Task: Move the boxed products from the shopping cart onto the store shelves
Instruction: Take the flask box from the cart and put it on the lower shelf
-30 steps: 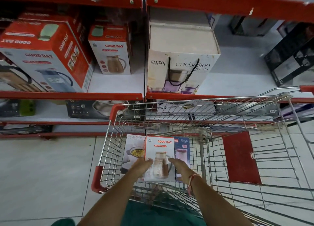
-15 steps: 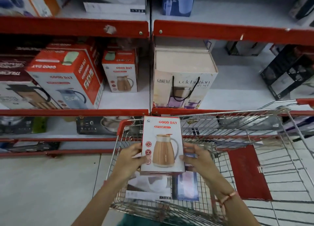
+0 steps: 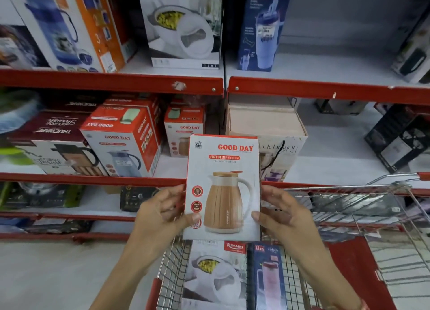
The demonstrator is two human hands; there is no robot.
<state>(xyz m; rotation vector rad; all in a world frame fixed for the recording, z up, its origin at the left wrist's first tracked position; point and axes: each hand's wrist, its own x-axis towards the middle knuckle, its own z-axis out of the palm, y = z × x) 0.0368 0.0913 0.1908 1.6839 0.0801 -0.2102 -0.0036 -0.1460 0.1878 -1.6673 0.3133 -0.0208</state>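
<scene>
Good Day box (image 3: pixel 223 186): white and red carton picturing a tan insulated jug, held upright with its front face toward the camera, above the near end of the shopping cart (image 3: pixel 349 207) and in front of the middle shelf (image 3: pixel 93 179).
Left hand (image 3: pixel 160 213): pressed to the box's left edge, thumb lying on the front face near the round red badges, fingers wrapped behind out of sight.
Right hand (image 3: pixel 279 213): pressed to the box's right edge, thumb tip on the front face beside the jug picture, fingers curled behind.
Grip: both hands clamp the carton between them, one on each side; neither is spread open.
Cart contents: a white casserole box (image 3: pixel 215 272) and a dark blue tumbler box (image 3: pixel 267 274) lie flat in the basket, just below the held carton.
Shelves: matching Good Day cartons (image 3: pixel 183 132) stand on the middle shelf, far left of the held box; a beige gift set box (image 3: pixel 274 132) stands just behind it on the right; the top shelf (image 3: pixel 325 89) carries another casserole box and another blue tumbler box.
Change from half a second ago: the box sits higher and fills more of the view, now overlapping the middle shelf edge instead of the cart rim, and the top shelf's goods have come into sight.
</scene>
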